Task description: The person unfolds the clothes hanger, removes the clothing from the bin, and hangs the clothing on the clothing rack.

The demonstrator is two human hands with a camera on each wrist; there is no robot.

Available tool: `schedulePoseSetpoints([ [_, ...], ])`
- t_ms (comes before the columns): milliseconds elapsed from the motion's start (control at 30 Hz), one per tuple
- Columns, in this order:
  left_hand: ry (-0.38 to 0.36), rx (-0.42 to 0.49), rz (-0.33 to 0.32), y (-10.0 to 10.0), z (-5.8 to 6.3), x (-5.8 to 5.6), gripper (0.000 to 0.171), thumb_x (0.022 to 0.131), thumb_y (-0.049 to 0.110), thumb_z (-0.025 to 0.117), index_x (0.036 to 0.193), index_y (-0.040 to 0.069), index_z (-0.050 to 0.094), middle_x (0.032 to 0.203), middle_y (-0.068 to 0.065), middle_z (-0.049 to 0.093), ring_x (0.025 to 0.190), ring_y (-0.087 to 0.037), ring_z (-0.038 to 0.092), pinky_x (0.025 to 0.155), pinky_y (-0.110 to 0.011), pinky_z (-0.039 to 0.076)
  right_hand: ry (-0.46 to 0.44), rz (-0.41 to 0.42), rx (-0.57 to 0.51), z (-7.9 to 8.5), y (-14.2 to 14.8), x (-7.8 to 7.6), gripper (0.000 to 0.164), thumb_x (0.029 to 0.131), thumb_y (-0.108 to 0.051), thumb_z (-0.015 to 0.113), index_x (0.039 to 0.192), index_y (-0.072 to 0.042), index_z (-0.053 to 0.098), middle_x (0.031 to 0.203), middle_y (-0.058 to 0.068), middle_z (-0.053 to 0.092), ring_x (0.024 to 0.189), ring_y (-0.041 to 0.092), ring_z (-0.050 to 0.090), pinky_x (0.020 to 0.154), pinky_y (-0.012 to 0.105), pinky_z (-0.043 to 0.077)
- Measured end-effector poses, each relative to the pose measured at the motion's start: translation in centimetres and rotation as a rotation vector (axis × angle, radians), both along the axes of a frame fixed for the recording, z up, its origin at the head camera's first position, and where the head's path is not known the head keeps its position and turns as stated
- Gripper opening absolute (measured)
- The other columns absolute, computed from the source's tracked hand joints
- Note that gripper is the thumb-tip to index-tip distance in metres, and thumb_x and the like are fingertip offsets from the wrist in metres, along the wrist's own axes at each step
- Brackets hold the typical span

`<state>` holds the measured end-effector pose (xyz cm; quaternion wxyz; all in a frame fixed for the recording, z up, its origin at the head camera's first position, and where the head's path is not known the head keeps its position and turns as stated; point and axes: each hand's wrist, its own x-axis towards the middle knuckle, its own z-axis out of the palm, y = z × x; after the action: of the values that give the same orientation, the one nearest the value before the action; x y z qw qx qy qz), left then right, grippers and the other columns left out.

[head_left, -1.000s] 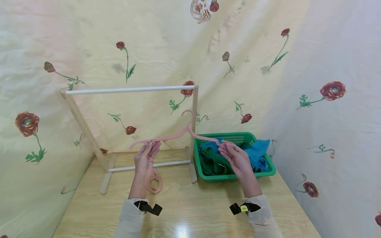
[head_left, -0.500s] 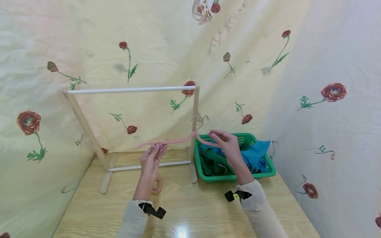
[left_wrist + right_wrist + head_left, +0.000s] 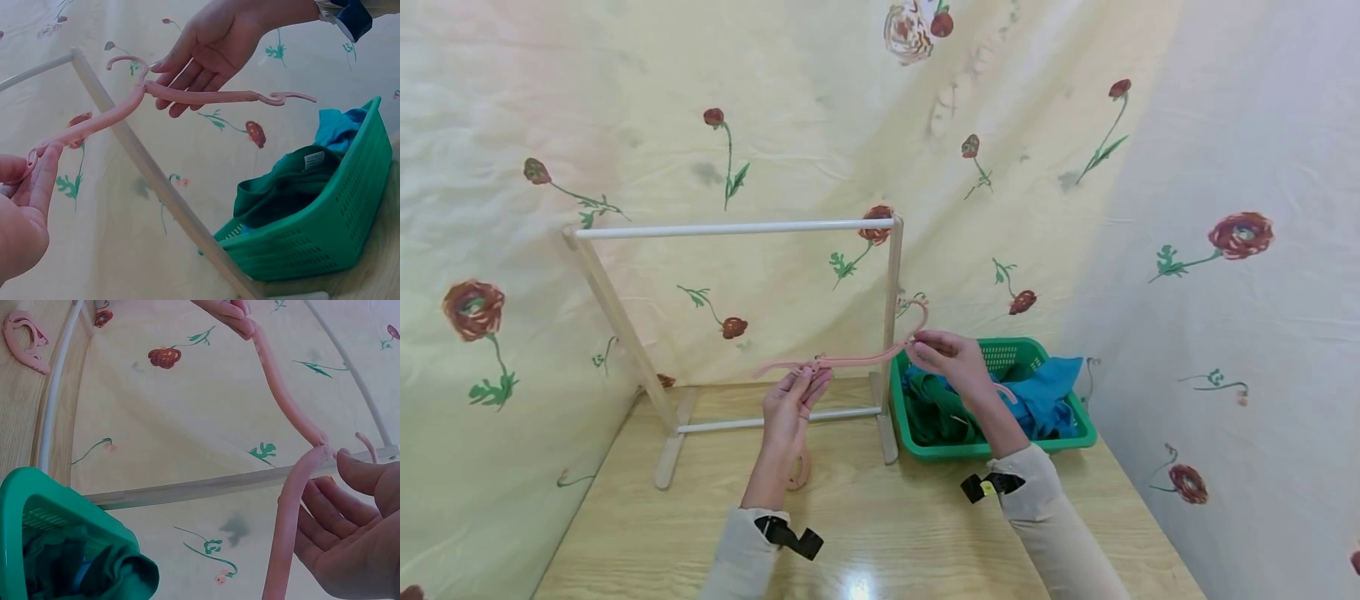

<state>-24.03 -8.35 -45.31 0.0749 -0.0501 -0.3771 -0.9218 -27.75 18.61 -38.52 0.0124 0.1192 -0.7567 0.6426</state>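
Observation:
A pink folding clothes hanger (image 3: pixel 857 361) is held in the air, arms spread and hook (image 3: pixel 128 59) upward. My left hand (image 3: pixel 788 408) pinches one arm near its outer end between thumb and fingers. My right hand (image 3: pixel 958 367) is at the hanger's centre joint. In the right wrist view its thumb (image 3: pixel 359 472) lies by the hook's neck and its loosely bent fingers sit behind the other arm, with a gap between thumb and fingers. That arm's hooked end (image 3: pixel 287 98) points over the basket. Behind my left wrist lies another pink hanger (image 3: pixel 25 340), folded, on the table.
A wooden rack with a white top rail (image 3: pixel 737 227) stands at the back left. Beside its right post, a green basket (image 3: pixel 940 452) contains dark green cloth (image 3: pixel 928 417) and blue cloth (image 3: pixel 1045 396). Flowered fabric hangs behind the wooden table (image 3: pixel 865 525).
My right hand has left the hanger's outer arm and slid left along it to the centre joint. My left hand and the hanger have shifted slightly right.

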Motion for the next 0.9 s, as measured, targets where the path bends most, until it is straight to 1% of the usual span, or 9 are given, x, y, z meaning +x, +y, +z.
schedulePoseSetpoints([
  [133, -0.001, -0.012, -0.007, 0.3, 0.0, 0.0, 0.016, 0.104, 0.006, 0.056, 0.102, 0.005, 0.072, 0.101, -0.007, 0.079, 0.095, -0.017, 0.078, 0.091, -0.025, 0.060, 0.010, 0.026, 0.009, -0.1, -0.1, -0.3, 0.040, 0.100, -0.022, 0.068, 0.131, 0.002, 0.066, 0.119, 0.011, 0.074, 0.100, 0.004, 0.069, 0.086, 0.018, 0.058],
  [200, -0.006, -0.019, -0.002, 0.4, 0.0, 0.0, 0.017, 0.104, 0.006, 0.056, 0.101, 0.006, 0.072, 0.100, -0.007, 0.079, 0.096, -0.017, 0.077, 0.091, -0.025, 0.059, 0.003, 0.041, 0.000, -0.2, -0.3, -0.4, 0.040, 0.100, -0.022, 0.067, 0.130, 0.004, 0.066, 0.118, 0.009, 0.075, 0.102, 0.008, 0.070, 0.087, 0.019, 0.059],
  [300, -0.010, -0.028, 0.005, 0.5, -0.1, 0.1, 0.018, 0.105, 0.007, 0.055, 0.099, 0.006, 0.072, 0.100, -0.007, 0.080, 0.096, -0.017, 0.077, 0.091, -0.025, 0.060, -0.011, 0.051, 0.000, -0.2, -0.6, -0.5, 0.039, 0.099, -0.023, 0.068, 0.128, 0.004, 0.067, 0.117, 0.008, 0.076, 0.105, 0.011, 0.070, 0.088, 0.020, 0.059],
  [433, -0.006, -0.039, -0.003, 0.8, -0.2, 0.2, 0.017, 0.105, 0.007, 0.055, 0.098, 0.007, 0.071, 0.099, -0.005, 0.079, 0.096, -0.016, 0.077, 0.091, -0.025, 0.060, -0.020, 0.037, 0.017, -0.3, -0.8, -0.5, 0.037, 0.099, -0.024, 0.069, 0.122, 0.004, 0.070, 0.115, 0.008, 0.077, 0.101, 0.010, 0.069, 0.086, 0.019, 0.058],
  [600, 0.006, -0.044, -0.019, 1.2, -0.3, 0.1, 0.017, 0.105, 0.007, 0.054, 0.100, 0.007, 0.070, 0.100, -0.004, 0.079, 0.097, -0.016, 0.077, 0.092, -0.026, 0.060, -0.037, 0.020, 0.006, -0.2, -0.8, -0.5, 0.031, 0.099, -0.023, 0.069, 0.115, 0.003, 0.073, 0.108, 0.004, 0.078, 0.097, 0.011, 0.069, 0.083, 0.019, 0.058],
  [733, 0.008, -0.043, -0.020, 1.2, -0.4, 0.1, 0.018, 0.106, 0.007, 0.052, 0.102, 0.007, 0.070, 0.100, -0.005, 0.079, 0.097, -0.016, 0.077, 0.092, -0.027, 0.060, -0.049, 0.022, -0.011, -0.2, -0.8, -0.6, 0.029, 0.098, -0.022, 0.069, 0.115, 0.002, 0.073, 0.099, 0.001, 0.079, 0.093, 0.011, 0.072, 0.083, 0.020, 0.059],
  [867, 0.003, -0.054, -0.026, 1.3, -0.4, 0.1, 0.017, 0.106, 0.006, 0.051, 0.102, 0.006, 0.068, 0.101, -0.004, 0.078, 0.098, -0.016, 0.077, 0.093, -0.027, 0.060, -0.061, 0.021, -0.023, -0.2, -0.7, -0.5, 0.030, 0.098, -0.021, 0.069, 0.116, 0.003, 0.073, 0.095, -0.001, 0.079, 0.090, 0.009, 0.073, 0.084, 0.020, 0.060],
  [900, 0.004, -0.054, -0.030, 1.3, -0.4, 0.1, 0.017, 0.106, 0.007, 0.051, 0.102, 0.006, 0.068, 0.101, -0.005, 0.078, 0.098, -0.016, 0.076, 0.093, -0.027, 0.060, -0.061, 0.022, -0.026, -0.2, -0.7, -0.5, 0.029, 0.098, -0.021, 0.069, 0.116, 0.003, 0.073, 0.095, -0.001, 0.079, 0.091, 0.011, 0.073, 0.085, 0.020, 0.060],
])
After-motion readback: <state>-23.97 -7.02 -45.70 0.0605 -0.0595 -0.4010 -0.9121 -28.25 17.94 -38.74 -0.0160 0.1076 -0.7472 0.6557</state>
